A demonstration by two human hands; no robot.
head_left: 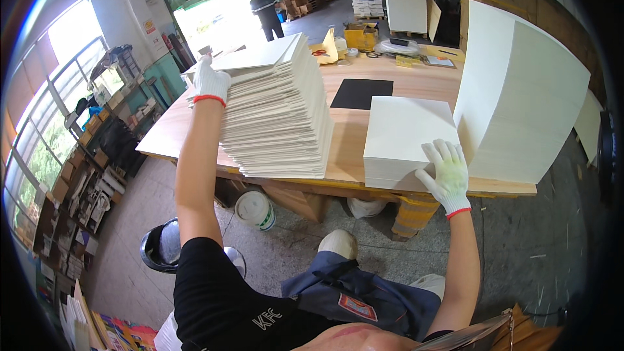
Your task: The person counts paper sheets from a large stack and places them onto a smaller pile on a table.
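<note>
A tall, uneven stack of white boards [273,117] stands at the left of the wooden table [348,143]. At its upper left corner, my left hand [212,83], in a white knit glove with a red cuff, is closed on the edge of the top white board [257,58]; its fingertips are partly hidden. My right hand [447,172], gloved the same way, lies with fingers spread on the near right corner of a lower, neat stack of white sheets [409,127]. It grips nothing. A flat black square [362,93] lies between the stacks, farther back.
Large curved white boards [513,97] stand upright at the table's right end. Scissors [320,52], a yellow box [361,37] and a plastic-wrapped bundle [396,46] sit at the far edge. A white bucket [255,210] and black stool [162,246] are below. Another person [266,13] stands far off.
</note>
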